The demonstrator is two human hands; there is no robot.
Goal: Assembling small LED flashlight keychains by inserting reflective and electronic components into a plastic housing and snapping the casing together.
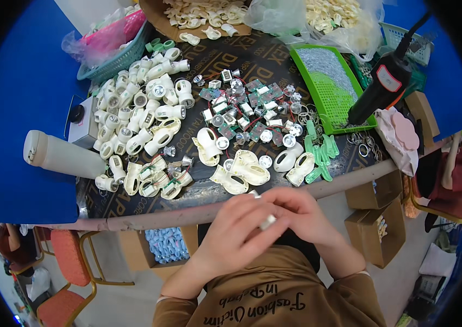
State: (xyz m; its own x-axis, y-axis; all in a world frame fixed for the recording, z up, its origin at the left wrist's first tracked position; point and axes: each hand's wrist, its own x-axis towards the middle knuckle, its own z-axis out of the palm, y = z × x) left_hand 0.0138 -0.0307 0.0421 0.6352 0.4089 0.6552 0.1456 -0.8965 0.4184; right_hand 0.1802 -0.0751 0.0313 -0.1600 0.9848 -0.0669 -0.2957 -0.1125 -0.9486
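In the lower centre of the frame, the left hand has its grip closed around a white part, mostly hidden by fingers. The right hand meets it with bent fingers (whether they pinch anything, I cannot tell). Shells and boards lie above on the worktop. The step in hand looks like two-handed fitting; the next move probably calls for steadying the part while the right fingertips work.
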